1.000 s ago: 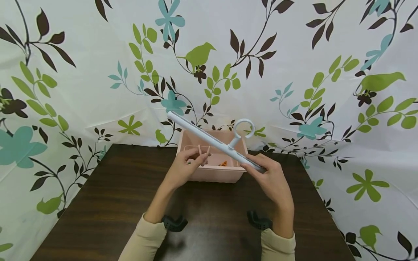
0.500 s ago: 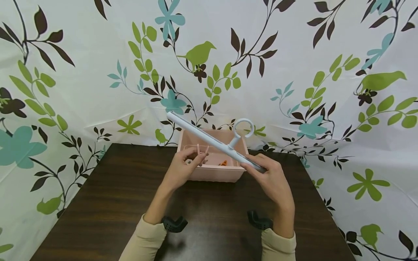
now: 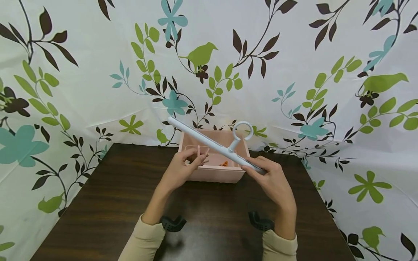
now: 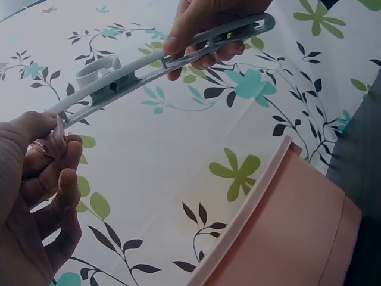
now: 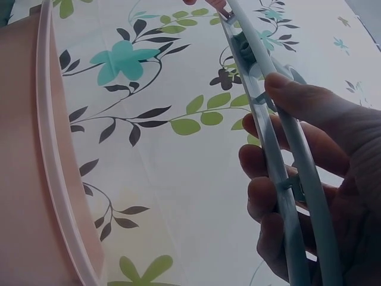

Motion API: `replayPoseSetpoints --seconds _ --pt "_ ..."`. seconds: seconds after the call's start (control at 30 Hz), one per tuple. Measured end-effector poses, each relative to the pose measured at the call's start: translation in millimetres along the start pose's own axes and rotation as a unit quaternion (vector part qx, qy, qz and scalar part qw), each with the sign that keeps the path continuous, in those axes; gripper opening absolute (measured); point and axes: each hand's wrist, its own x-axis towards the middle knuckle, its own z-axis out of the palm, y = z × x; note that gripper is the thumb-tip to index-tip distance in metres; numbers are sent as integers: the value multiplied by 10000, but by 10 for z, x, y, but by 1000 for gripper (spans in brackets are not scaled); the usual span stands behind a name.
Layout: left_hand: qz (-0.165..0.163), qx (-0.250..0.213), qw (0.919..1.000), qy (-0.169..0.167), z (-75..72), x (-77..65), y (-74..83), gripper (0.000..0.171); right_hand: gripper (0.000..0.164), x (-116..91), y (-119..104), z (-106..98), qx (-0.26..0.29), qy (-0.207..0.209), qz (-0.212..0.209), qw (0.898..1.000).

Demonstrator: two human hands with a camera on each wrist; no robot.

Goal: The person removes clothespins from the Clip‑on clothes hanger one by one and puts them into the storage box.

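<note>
My right hand (image 3: 271, 177) grips one end of a pale blue hanger bar (image 3: 209, 141) with a ring-shaped hook (image 3: 243, 130), held slanting above the pink bin (image 3: 225, 175). Thumb and fingers wrap the slotted bar (image 5: 280, 161) in the right wrist view. My left hand (image 3: 181, 168) pinches a small pink clip (image 3: 198, 149) whose two prongs point up. In the left wrist view the pink clip (image 4: 58, 140) is at the lower end of the visible bar (image 4: 149, 64); the thumb hides whether they join. A small orange item (image 3: 224, 164) lies in the bin.
A dark wood table (image 3: 130, 203) carries the bin near its back edge. Behind it hangs a white cloth (image 3: 98, 90) printed with leaves, flowers and birds. Black wrist mounts (image 3: 173, 223) sit by both sleeves.
The bar's far left end has dipped slightly and the bar has rolled a little, so its slot shows less. Both hands keep their holds in nearly the same places.
</note>
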Motion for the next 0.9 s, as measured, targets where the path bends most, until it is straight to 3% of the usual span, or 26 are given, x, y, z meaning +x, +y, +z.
replayPoseSetpoints --seconds 0.3,0.63,0.77,0.9 --pt "223 -65 9997 87 -38 -22 24 23 28 -4 -16 -3 37 -119 35 9999" --pt "267 313 9987 293 -54 -36 53 16 26 -31 -3 -22 71 -199 59 9998" --pt "506 480 9967 424 -60 -36 47 18 24 -35 -8 -29 59 -262 133 9996" --pt "811 1003 9896 638 -57 -37 58 19 25 -28 -14 -29 -30 -299 176 9994"
